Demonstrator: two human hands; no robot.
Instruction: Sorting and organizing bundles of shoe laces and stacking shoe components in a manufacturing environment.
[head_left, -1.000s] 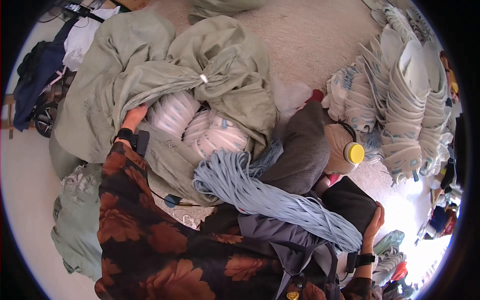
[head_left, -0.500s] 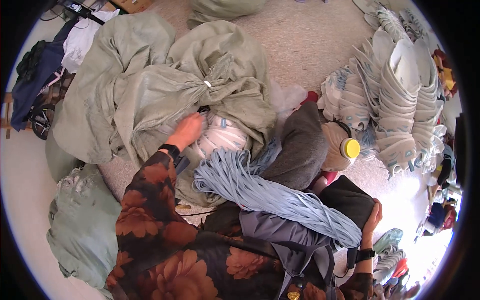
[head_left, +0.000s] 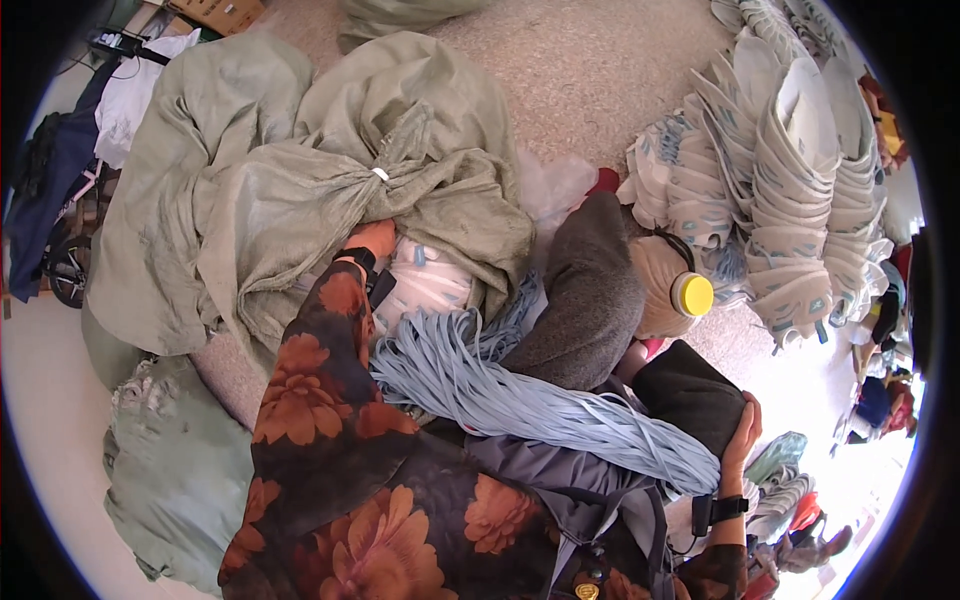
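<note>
My left hand (head_left: pixel 372 238) reaches in under a fold of a big olive-green woven sack (head_left: pixel 270 215), beside a bundle of white and pale-blue pieces (head_left: pixel 430 275) showing in the sack's mouth. Its fingers are hidden by the cloth. A white tie (head_left: pixel 380 174) gathers the fabric just above. Across my lap lies a thick hank of light-blue flat strips (head_left: pixel 540 395). At the lower right, my right hand (head_left: pixel 742 440) rests along the edge of a black angular cloth-like surface (head_left: pixel 690 400), fingers stretched out against it.
Stacks of nested white shoe-upper-like pieces (head_left: pixel 790 200) stand at the right. A tan rounded container with a yellow lid (head_left: pixel 693 295) sits near a grey trouser leg (head_left: pixel 585 290). Another green sack (head_left: pixel 170 460) slumps at the left, with a small bike wheel (head_left: pixel 70 270) beyond.
My left hand has gone deeper under the sack fold, so its fingers no longer show. The view has shifted slightly. My right hand stays put.
</note>
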